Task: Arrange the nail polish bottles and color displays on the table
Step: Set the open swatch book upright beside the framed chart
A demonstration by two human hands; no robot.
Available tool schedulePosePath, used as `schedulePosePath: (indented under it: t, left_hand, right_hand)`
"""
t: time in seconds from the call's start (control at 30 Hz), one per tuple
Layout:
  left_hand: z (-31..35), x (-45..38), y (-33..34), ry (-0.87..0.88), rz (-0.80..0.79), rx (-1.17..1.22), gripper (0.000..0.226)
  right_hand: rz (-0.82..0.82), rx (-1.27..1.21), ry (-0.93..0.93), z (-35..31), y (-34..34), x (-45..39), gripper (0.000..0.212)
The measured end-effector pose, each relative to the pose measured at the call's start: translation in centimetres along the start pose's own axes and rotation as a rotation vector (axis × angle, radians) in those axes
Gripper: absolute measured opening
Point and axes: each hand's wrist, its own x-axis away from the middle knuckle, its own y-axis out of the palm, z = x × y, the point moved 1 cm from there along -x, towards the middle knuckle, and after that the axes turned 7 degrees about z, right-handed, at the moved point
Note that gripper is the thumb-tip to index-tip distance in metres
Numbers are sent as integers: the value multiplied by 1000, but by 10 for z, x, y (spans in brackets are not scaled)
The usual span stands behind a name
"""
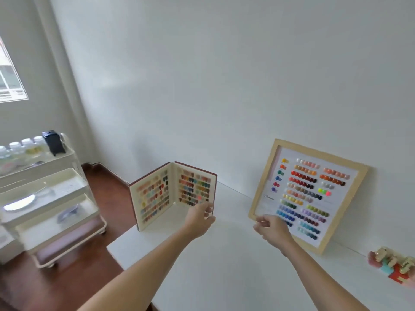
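My left hand (201, 217) is half open at the lower right corner of the swatch book (173, 195), fingers curled beside its edge; I cannot tell whether they touch it. My right hand (270, 227) is loosely curled at the lower left corner of the frame (308, 195), thumb and forefinger close together, seemingly gripping nothing.

The book stands upright on the table (224, 254), left of the frame, spread in a V with its spine vertical and its pages facing me. I judge it stiff and light but tippy, best held by a cover edge, not the glued tips. The frame leans on the wall, tilted, face toward me. It looks rigid and awkward, so I would grip both side rails. The bottles (393, 264) cluster far right of the frame.
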Motion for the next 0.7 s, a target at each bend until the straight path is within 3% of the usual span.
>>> schedulePosePath:
  t: [0.13, 0.33, 0.5, 0.7]
  left_hand:
    - [-40, -6, -55, -2, 92, -71, 23]
    - [-79, -34, -103, 41, 235, -165, 41]
    - [-97, -68, -129, 99, 312, -360, 44]
    - [-129, -108, -141, 97, 205, -634, 55]
  right_hand:
    - [-29, 1, -77, -41, 43, 1, 27]
    - [-48, 66, -226, -82, 82, -23, 27]
    - [8, 72, -455, -115, 104, -62, 23]
    - [50, 195, -682, -146, 125, -121, 33]
